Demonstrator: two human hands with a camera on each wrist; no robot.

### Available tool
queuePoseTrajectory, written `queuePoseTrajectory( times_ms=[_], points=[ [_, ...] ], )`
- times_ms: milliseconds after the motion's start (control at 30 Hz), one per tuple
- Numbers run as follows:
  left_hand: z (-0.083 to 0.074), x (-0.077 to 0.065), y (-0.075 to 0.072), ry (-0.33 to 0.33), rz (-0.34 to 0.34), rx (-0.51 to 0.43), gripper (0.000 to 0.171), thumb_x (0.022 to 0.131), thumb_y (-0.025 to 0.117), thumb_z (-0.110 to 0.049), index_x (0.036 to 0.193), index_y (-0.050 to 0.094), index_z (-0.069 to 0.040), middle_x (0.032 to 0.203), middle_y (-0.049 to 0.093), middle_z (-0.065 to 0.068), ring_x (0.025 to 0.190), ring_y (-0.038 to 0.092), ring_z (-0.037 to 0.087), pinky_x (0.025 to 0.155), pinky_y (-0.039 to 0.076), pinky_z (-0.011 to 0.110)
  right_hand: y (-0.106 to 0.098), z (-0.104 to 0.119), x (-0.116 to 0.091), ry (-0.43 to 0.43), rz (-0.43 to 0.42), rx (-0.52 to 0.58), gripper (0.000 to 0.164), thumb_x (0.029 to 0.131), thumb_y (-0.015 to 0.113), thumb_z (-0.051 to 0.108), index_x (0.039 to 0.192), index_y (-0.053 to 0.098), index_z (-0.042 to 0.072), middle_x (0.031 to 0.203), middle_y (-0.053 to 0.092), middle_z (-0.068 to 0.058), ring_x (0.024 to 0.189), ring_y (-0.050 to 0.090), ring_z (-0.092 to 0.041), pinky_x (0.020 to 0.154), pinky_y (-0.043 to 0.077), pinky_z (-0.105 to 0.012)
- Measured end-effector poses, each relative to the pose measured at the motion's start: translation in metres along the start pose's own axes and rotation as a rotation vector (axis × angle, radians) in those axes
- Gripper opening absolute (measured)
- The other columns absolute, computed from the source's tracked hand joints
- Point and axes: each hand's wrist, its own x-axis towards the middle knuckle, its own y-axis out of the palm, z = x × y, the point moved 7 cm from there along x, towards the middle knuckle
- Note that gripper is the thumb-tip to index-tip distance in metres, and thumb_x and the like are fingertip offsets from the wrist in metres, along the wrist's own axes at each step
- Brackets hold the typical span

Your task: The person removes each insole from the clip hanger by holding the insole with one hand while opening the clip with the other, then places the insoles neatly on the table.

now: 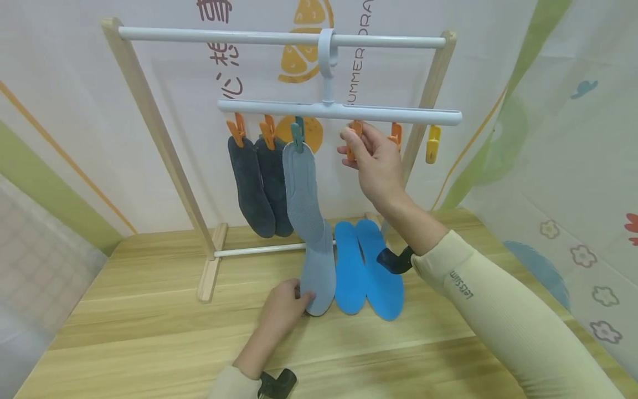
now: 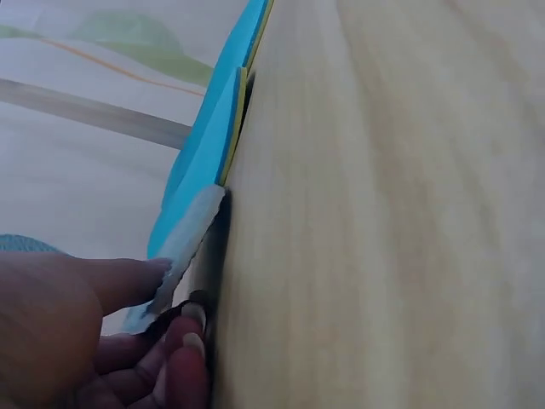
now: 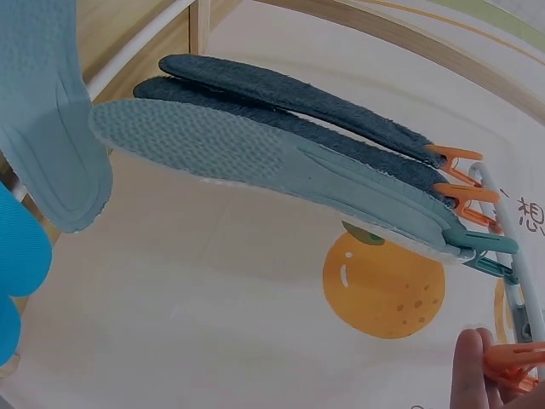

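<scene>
My left hand [image 1: 283, 307] pinches the near end of a light grey insole [image 1: 321, 277] at the table; in the left wrist view, the thumb lies over its edge with curled fingers below. Up at the white hanger bar [image 1: 389, 114], my right hand [image 1: 380, 163] pinches an orange clothespin [image 1: 355, 141] between thumb and fingers. Left of it, a matching grey insole [image 1: 302, 188] hangs from a green clothespin [image 1: 297, 133]. Two dark insoles [image 1: 251, 188] hang further left from orange clothespins [image 1: 237, 131].
Two blue insoles [image 1: 350, 271] lie right of the grey one on the wooden table [image 1: 149, 332]. A rack with wooden posts [image 1: 154, 133] and a white top rail [image 1: 224, 36] carries the hanger. Past my right hand hang another orange clothespin [image 1: 396, 133] and a yellow one [image 1: 432, 145].
</scene>
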Motion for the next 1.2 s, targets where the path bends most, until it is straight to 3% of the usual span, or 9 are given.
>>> queuePoseTrajectory(
  times_ms=[167,267,700,900,1033,1200],
  points=[
    [-0.005,-0.003,0.001,0.019,0.054,0.081,0.026,0.090,0.065,-0.030,0.083,0.065,-0.005,0.063,0.057,0.000,0.052,0.046,0.012,0.045,0.039,0.026,-0.001,0.000,0.001,0.003,-0.008,-0.012,0.040,0.093,0.058,0.041,0.128,0.059,0.020,0.122,0.067,0.001,0.099,0.068,-0.015,0.082,0.057,-0.025],
    [-0.007,-0.004,0.000,0.028,0.060,0.093,0.026,0.090,0.065,-0.030,0.082,0.064,-0.005,0.061,0.055,-0.001,0.051,0.045,0.012,0.044,0.039,0.026,-0.002,0.000,0.001,0.005,-0.011,-0.016,0.042,0.093,0.058,0.041,0.131,0.057,0.021,0.125,0.066,-0.001,0.099,0.068,-0.013,0.082,0.057,-0.025],
    [-0.010,-0.006,-0.009,0.027,0.028,0.118,0.037,0.086,0.071,-0.029,0.100,0.062,0.004,0.075,0.063,0.007,0.060,0.053,0.014,0.049,0.043,0.026,-0.001,-0.002,-0.001,0.012,-0.005,-0.025,0.042,0.093,0.058,0.041,0.131,0.057,0.022,0.124,0.066,0.000,0.099,0.068,-0.014,0.082,0.057,-0.026],
    [-0.014,-0.007,-0.017,0.028,-0.007,0.179,0.043,0.086,0.069,-0.033,0.109,0.064,0.004,0.090,0.067,0.013,0.072,0.059,0.017,0.059,0.051,0.032,-0.003,-0.003,-0.002,0.007,-0.006,-0.023,0.041,0.094,0.057,0.040,0.130,0.057,0.020,0.123,0.066,-0.001,0.099,0.068,-0.015,0.081,0.057,-0.026],
    [-0.016,-0.005,-0.027,0.008,-0.046,0.160,0.041,0.087,0.067,-0.031,0.111,0.064,0.002,0.095,0.065,0.012,0.081,0.061,0.022,0.068,0.053,0.037,-0.001,-0.001,-0.001,-0.002,0.001,-0.020,0.040,0.094,0.057,0.040,0.128,0.058,0.019,0.120,0.068,0.001,0.100,0.067,-0.017,0.081,0.057,-0.026],
    [-0.020,0.006,-0.039,0.001,-0.074,0.045,0.043,0.091,0.062,-0.029,0.123,0.058,0.001,0.113,0.065,0.016,0.100,0.064,0.029,0.080,0.055,0.042,0.001,0.000,-0.001,-0.011,0.009,-0.013,0.039,0.095,0.056,0.040,0.127,0.058,0.018,0.119,0.068,0.000,0.099,0.067,-0.016,0.081,0.057,-0.026]
  ],
)
